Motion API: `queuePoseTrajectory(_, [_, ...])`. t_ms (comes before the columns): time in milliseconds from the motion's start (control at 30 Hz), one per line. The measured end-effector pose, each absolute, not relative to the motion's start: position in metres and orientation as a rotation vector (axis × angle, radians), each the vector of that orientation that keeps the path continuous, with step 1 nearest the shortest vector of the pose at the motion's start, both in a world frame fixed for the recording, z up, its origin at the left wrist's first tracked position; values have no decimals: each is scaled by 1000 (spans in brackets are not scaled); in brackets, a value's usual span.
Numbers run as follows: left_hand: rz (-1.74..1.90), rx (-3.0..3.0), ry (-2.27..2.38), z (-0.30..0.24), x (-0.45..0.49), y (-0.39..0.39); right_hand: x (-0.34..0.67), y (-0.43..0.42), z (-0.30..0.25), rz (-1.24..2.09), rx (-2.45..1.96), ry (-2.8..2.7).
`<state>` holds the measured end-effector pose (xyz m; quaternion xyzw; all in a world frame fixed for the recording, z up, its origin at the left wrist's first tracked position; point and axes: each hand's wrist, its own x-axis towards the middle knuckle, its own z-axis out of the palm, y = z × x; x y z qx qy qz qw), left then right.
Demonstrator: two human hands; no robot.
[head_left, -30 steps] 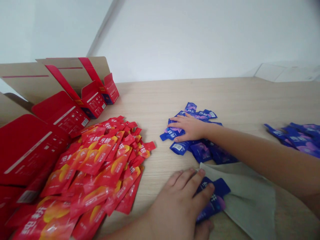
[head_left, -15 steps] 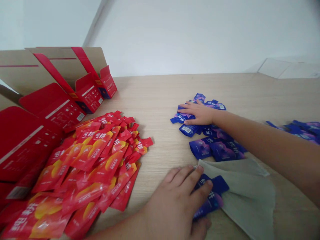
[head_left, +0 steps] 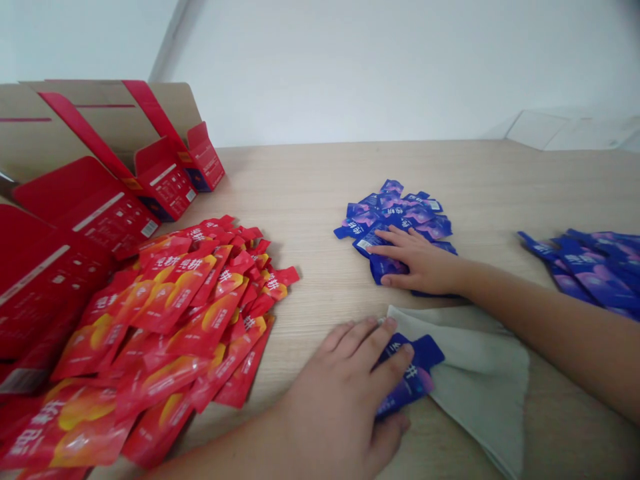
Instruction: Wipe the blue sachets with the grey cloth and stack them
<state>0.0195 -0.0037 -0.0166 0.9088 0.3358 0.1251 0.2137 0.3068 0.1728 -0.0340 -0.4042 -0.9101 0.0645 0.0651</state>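
Note:
My left hand is low in the middle, curved over several blue sachets. Its fingers reach across their far side and its thumb lies at the near edge. These sachets touch the corner of a pale grey-green cloth. Farther off, my right hand lies palm down with fingers spread on the near side of a loose pile of blue sachets. Its palm hides part of that pile. Purple shapes and white lettering show on the sachets.
A big heap of red sachets spreads at the left. Behind it stand open red cartons with raised flaps. More blue sachets lie at the right edge. A white object sits by the wall at the back right.
My right hand has slid nearer over the blue pile, and the near sachets are pulled in under it. My left hand stays on its sachets. The view has shifted slightly.

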Motion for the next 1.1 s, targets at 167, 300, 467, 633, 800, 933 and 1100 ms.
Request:
queuePoseTrajectory(167, [323, 2514, 926, -14, 18, -2, 302, 208, -32, 101, -1090, -2672])
queuePoseTrajectory(300, [321, 2519, 922, -14, 19, -2, 311, 216, -27, 32, -1042, -2625])
queuePoseTrajectory(467, [330, 2523, 935, -16, 19, -2, 343, 190, -34, -114, -1287, -2663])
queuePoseTrajectory(633, [317, 2531, 930, -16, 20, -2, 368, 174, -47, -266, -1390, -2663])
queuePoseTrajectory(800, [270, 2547, 949, -12, 22, -1, 366, 177, -41, -272, -1338, -2649])
queuePoseTrajectory(933, [268, 2568, 949, -11, 23, -1, 362, 173, -36, -214, -1366, -2634])
queuePoseTrajectory(1100, [293, 2581, 935, -14, 22, -1, 360, 161, -32, -178, -1469, -2582])
